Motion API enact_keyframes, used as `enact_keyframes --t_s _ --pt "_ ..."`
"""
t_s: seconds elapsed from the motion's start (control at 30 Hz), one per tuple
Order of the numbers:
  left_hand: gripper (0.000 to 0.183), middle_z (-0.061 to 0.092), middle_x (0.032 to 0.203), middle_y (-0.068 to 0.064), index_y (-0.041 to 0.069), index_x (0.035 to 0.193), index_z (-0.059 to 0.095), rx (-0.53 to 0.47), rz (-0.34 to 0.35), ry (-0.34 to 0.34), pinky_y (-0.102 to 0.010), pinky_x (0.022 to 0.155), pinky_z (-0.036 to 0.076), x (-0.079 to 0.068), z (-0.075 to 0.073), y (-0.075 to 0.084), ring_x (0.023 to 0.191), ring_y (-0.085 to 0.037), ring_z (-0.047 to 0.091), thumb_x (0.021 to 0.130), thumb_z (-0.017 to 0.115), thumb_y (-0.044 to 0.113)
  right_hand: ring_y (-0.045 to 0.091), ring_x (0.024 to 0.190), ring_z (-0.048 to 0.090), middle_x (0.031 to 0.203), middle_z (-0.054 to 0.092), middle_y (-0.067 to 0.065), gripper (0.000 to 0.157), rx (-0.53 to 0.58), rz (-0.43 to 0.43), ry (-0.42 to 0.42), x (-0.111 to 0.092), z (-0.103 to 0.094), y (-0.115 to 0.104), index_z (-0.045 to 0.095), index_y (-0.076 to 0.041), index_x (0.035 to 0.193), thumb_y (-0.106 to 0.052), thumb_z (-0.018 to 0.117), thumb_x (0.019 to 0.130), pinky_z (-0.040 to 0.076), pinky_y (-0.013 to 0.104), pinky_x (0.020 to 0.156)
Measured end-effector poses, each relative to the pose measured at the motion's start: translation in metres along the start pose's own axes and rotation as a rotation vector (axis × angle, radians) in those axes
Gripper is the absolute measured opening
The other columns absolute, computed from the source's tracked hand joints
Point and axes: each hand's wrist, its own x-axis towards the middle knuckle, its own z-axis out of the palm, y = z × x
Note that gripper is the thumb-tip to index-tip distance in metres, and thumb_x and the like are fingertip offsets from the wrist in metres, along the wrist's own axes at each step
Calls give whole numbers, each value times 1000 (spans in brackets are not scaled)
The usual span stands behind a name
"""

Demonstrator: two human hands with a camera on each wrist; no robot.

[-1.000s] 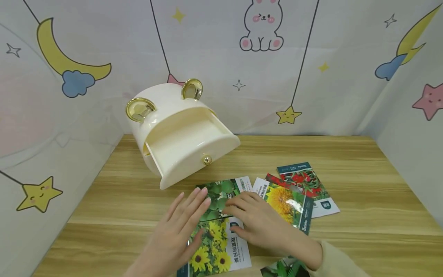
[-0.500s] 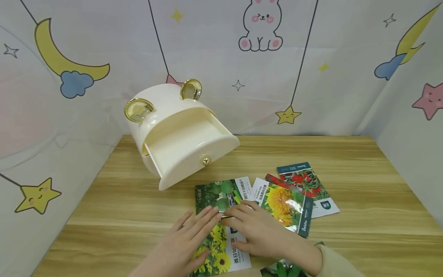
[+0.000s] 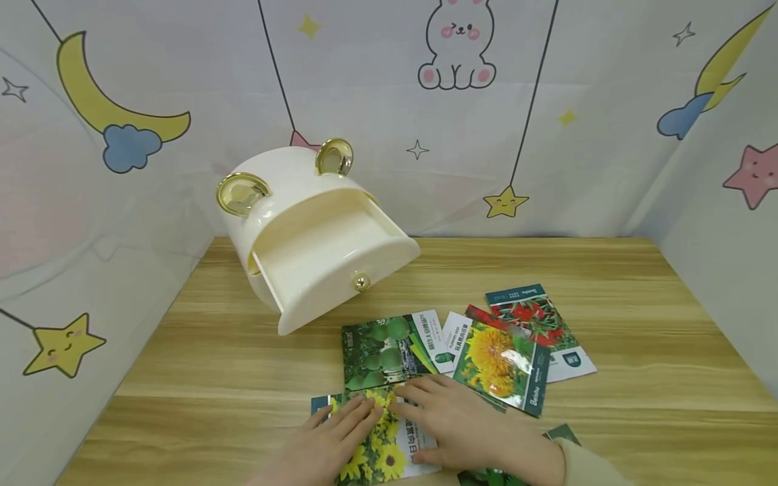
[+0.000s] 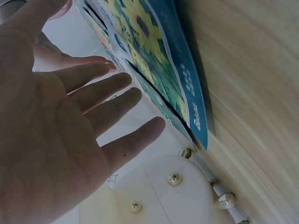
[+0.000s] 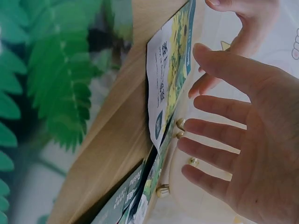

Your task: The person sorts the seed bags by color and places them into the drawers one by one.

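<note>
A seed packet with yellow sunflowers (image 3: 389, 460) lies flat at the front middle of the table. Over its left part is my left hand (image 3: 331, 432), fingers extended. My right hand (image 3: 452, 422) is above its right part, fingers slightly bent and spread. Both wrist views show the hands just above the packet with nothing held. Beyond it lies a green packet with round fruits (image 3: 379, 347). To the right, an orange-flower packet (image 3: 495, 358) overlaps a red-flower packet (image 3: 541, 324). A fern-leaf packet (image 5: 56, 70) is partly hidden under the right forearm.
A white cabinet with gold ears (image 3: 286, 175) stands at the back left of the wooden table (image 3: 638, 324). Its drawer (image 3: 346, 277), with a gold knob, is pulled out and tilts forward. A patterned cloth (image 3: 377, 81) forms walls behind and at both sides.
Both hands have moved toward the near edge, from over the green fruit packet to over the sunflower packet. The green packet is now uncovered. The packets stay about where they were.
</note>
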Motion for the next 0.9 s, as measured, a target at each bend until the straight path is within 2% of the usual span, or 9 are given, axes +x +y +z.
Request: enact_keyframes --t_s 0.1,0.3,0.5,0.73,0.9 --pt "96 28 151 -1 23 146 18 6 3 9 -55 100 37 -2 4 -1 137 -26 31 71 29 83 17 125 46 137 48 -3 68 -4 7 -17 -1 3 -2 44 -24 134 -62 54 79 42 39 102" --pt "97 28 151 -1 23 146 20 -19 -35 -10 -55 101 36 -2 7 -2 137 -26 31 70 30 84 20 128 43 140 44 -3 76 37 42 -83 -1 6 -3 36 -24 139 -64 54 77 40 42 103" --pt "98 32 149 -2 21 145 23 14 -41 -20 -52 100 40 0 9 -3 135 -26 34 70 30 84 23 130 41 143 40 -2 80 56 57 -117 -2 10 -3 32 -25 141 -66 54 75 39 45 104" --pt "96 29 150 0 24 145 22 -103 -82 -59 -57 103 33 -1 10 -2 137 -28 30 70 33 83 24 133 38 146 37 -2 83 72 71 -136 -4 11 -4 30 -26 142 -68 53 74 38 47 104" --pt "98 33 149 -2 20 145 24 -6 -56 -17 -51 101 39 0 11 -3 134 -26 36 70 32 83 23 134 36 147 35 -1 84 57 70 -141 -4 10 -5 30 -25 142 -69 51 75 37 45 105"
